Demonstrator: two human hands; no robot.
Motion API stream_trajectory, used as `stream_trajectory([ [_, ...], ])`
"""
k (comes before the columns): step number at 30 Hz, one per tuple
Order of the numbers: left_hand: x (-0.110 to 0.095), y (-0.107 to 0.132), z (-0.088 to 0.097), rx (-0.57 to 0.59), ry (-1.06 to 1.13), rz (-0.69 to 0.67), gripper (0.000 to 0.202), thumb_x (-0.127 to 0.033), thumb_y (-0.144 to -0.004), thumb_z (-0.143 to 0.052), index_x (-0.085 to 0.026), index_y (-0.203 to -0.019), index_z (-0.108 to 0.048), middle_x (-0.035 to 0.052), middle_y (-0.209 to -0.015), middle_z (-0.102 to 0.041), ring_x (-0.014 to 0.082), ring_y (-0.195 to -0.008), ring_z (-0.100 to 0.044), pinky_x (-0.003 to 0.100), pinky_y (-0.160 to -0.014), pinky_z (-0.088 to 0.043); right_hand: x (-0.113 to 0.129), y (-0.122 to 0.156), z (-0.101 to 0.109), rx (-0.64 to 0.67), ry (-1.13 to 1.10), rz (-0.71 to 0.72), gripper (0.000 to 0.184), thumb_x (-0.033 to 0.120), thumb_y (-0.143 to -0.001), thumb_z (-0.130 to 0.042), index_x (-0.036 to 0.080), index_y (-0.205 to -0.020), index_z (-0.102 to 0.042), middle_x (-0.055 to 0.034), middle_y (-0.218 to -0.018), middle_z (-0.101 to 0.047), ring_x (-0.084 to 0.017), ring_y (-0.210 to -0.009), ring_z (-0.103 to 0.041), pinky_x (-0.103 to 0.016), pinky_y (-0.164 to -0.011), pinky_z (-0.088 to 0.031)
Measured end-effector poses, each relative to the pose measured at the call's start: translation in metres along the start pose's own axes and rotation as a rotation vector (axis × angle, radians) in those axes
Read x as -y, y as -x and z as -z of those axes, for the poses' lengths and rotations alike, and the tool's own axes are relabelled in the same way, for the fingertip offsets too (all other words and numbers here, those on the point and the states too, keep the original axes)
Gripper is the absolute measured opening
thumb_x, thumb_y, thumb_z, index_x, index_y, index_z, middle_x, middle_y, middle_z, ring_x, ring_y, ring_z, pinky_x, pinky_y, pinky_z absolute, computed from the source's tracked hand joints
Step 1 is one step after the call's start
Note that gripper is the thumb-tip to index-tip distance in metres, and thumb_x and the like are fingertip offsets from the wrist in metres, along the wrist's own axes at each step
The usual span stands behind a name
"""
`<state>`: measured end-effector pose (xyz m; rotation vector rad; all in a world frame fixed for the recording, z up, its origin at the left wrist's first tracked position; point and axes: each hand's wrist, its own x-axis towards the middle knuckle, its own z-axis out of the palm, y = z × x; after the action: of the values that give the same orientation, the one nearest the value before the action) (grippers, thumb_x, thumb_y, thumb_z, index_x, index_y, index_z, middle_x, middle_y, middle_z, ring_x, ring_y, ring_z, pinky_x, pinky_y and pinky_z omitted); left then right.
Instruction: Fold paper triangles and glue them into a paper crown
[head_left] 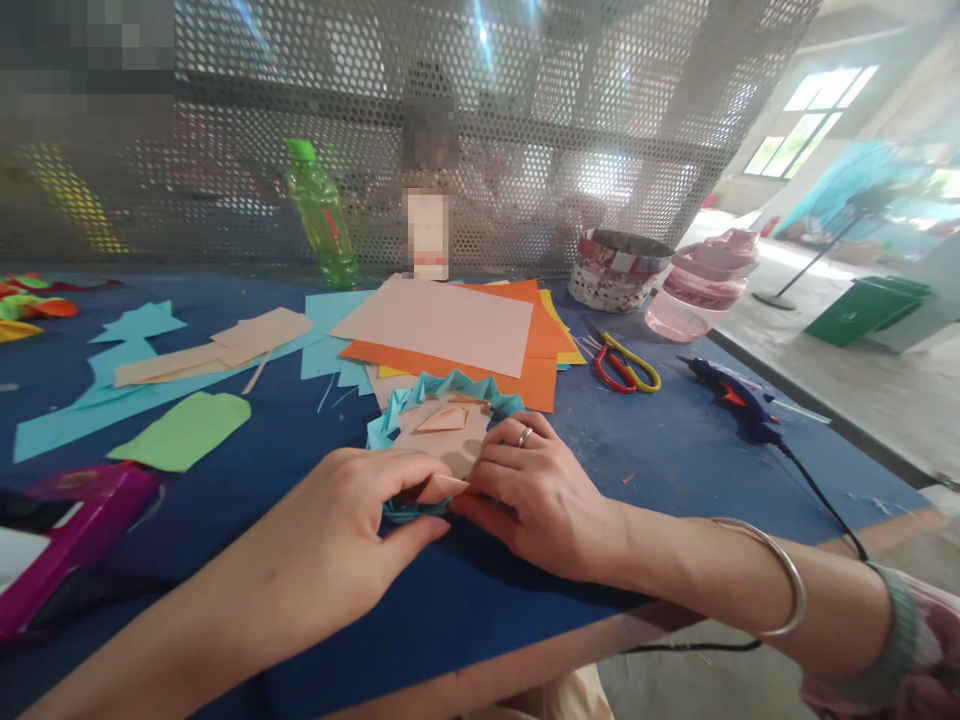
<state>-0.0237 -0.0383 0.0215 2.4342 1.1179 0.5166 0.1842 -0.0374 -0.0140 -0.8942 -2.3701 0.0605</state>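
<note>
Near the table's front edge lies a paper craft (442, 415), a pale peach piece ringed by folded light-blue paper. My left hand (382, 510) grips its near side, thumb below and fingers above, beside a small peach paper fold (441, 489). From the right, my right hand (536, 495) has its fingers bent and pressed together at the same near edge, fingertips almost meeting the left ones. Exactly what the right fingertips pinch is hidden. A second folded peach piece (452, 420) rests on top of the craft.
Behind the craft are stacked pink and orange sheets (442, 320). Scissors (626, 365) and a corded glue gun (739, 395) lie to the right. A woven basket (619, 270), pink bottle (705, 285) and green bottle (322, 215) stand along the back. Left are paper scraps (184, 430) and a magenta object (90, 540).
</note>
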Motion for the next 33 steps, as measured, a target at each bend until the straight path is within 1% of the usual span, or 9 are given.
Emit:
stream_trajectory([
  [2,0.004,0.001,-0.004,-0.016,-0.024,-0.012,0.022,-0.02,-0.081,-0.064,-0.027,-0.101,-0.068,-0.0039,-0.104,-0.075,0.0178,-0.089,-0.07,0.025,-0.073,-0.052,0.0,0.0,0.0,0.0,0.0,-0.004,0.026,0.03,-0.092,-0.058,0.017,-0.07,-0.063,-0.0018,-0.07,-0.066,-0.016,-0.079,-0.056,-0.033,-0.083,-0.036],
  [5,0.008,0.001,-0.009,-0.043,-0.058,-0.036,0.021,-0.017,-0.083,-0.061,-0.025,-0.1,-0.067,-0.0016,-0.104,-0.075,0.0186,-0.091,-0.07,0.026,-0.071,-0.052,-0.001,0.0,0.0,0.001,-0.003,-0.006,0.025,0.031,-0.091,-0.059,0.017,-0.071,-0.063,-0.0018,-0.071,-0.066,-0.016,-0.079,-0.056,-0.033,-0.083,-0.036],
  [8,0.006,0.0,-0.011,-0.069,-0.053,-0.068,0.019,-0.014,-0.084,-0.058,-0.024,-0.098,-0.066,-0.0015,-0.103,-0.074,0.0176,-0.092,-0.07,0.026,-0.074,-0.052,-0.001,0.0,0.0,0.0,-0.011,-0.008,0.025,0.032,-0.091,-0.06,0.017,-0.071,-0.063,-0.0018,-0.07,-0.066,-0.016,-0.079,-0.056,-0.033,-0.083,-0.036],
  [12,0.003,-0.001,-0.01,-0.091,-0.025,-0.092,0.014,-0.016,-0.088,-0.055,-0.023,-0.096,-0.065,-0.0028,-0.101,-0.074,0.0155,-0.092,-0.07,0.025,-0.076,-0.051,-0.001,0.0,0.0,0.0,-0.019,-0.015,0.025,0.031,-0.09,-0.06,0.016,-0.071,-0.064,-0.0019,-0.069,-0.067,-0.016,-0.079,-0.057,-0.034,-0.083,-0.036],
  [17,0.003,-0.002,-0.011,-0.086,0.003,-0.078,0.013,-0.016,-0.089,-0.054,-0.024,-0.09,-0.063,-0.005,-0.097,-0.074,0.0141,-0.089,-0.069,0.024,-0.077,-0.051,-0.001,0.0,0.0,0.005,-0.013,-0.011,0.022,0.03,-0.09,-0.058,0.016,-0.074,-0.066,-0.0024,-0.069,-0.067,-0.017,-0.08,-0.057,-0.035,-0.082,-0.037],
  [21,0.003,-0.003,-0.011,-0.079,0.023,-0.057,0.013,-0.016,-0.088,-0.054,-0.024,-0.085,-0.063,-0.0062,-0.092,-0.074,0.0138,-0.083,-0.07,0.024,-0.074,-0.051,-0.001,-0.001,0.001,-0.002,-0.011,-0.001,0.023,0.028,-0.089,-0.057,0.016,-0.071,-0.064,-0.0022,-0.068,-0.066,-0.017,-0.078,-0.057,-0.035,-0.079,-0.037],
  [28,0.003,-0.002,-0.012,-0.094,0.024,-0.055,0.017,-0.012,-0.084,-0.057,-0.025,-0.09,-0.066,-0.0062,-0.094,-0.074,0.0134,-0.086,-0.07,0.023,-0.077,-0.051,-0.001,-0.001,0.001,0.004,-0.024,0.01,0.017,0.027,-0.086,-0.059,0.016,-0.076,-0.066,-0.0021,-0.069,-0.066,-0.017,-0.078,-0.056,-0.036,-0.079,-0.038],
  [31,0.003,-0.002,-0.012,-0.079,0.017,-0.03,0.014,-0.015,-0.087,-0.056,-0.024,-0.09,-0.066,-0.0045,-0.094,-0.075,0.0149,-0.087,-0.07,0.024,-0.077,-0.052,-0.001,-0.002,0.001,0.011,-0.027,0.01,0.016,0.025,-0.086,-0.058,0.016,-0.074,-0.065,-0.0022,-0.069,-0.066,-0.017,-0.077,-0.056,-0.035,-0.078,-0.038],
  [33,0.003,-0.002,-0.01,-0.06,0.009,-0.021,0.014,-0.021,-0.09,-0.054,-0.024,-0.091,-0.067,-0.0037,-0.094,-0.075,0.0156,-0.086,-0.07,0.025,-0.075,-0.052,-0.001,-0.002,0.001,0.019,-0.029,0.011,0.017,0.023,-0.087,-0.057,0.016,-0.074,-0.065,-0.0023,-0.069,-0.066,-0.017,-0.078,-0.056,-0.035,-0.078,-0.038],
])
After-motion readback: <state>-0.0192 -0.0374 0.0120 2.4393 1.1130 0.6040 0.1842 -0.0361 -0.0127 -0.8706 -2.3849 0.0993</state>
